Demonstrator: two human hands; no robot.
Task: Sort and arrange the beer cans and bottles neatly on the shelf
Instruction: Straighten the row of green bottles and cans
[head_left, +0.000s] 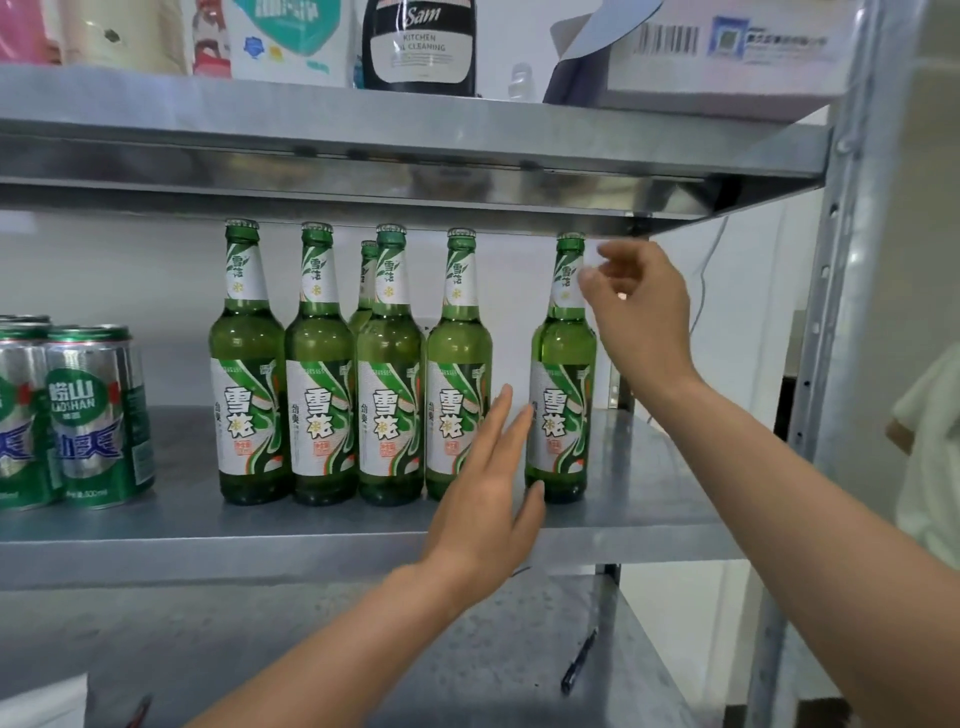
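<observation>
Step in hand, as I read it: closing up the bottle row.

- Last bottle (563, 374) stands upright on the shelf (649, 493), apart from the other four, with a gap beside it.
- Left hand (488, 499): fingers (498, 431) straight and together, holding nothing, pushed into that gap. Fingertips lie at the last bottle's label and the thumb tip is by its base. The fourth bottle (457, 358) is just beyond the backs of the fingers.
- Right hand (644, 317): fingers (597, 291) loosely curled, no grip showing. The last bottle's neck is just beside the thumb tip; contact cannot be told.
- Cans (98, 415) are grouped well away from the left fingers, past the far end of the row.
- One bottle (368, 270) sits behind the third, out of line.

Next move, judged: slide the last bottle over to meet the fourth. The left fingers must leave the gap first. A steadying hold at the neck plus a low push would keep the tall, narrow bottle from tipping.

Edges and room:
- The upper shelf (415, 171) sits close above the right fingers and the caps, so there is little headroom for lifting.
- The shelf's front edge runs under the left palm, near the bottle bases.
- Bare shelf lies beyond the right fingers, up to the post (836, 312).
</observation>
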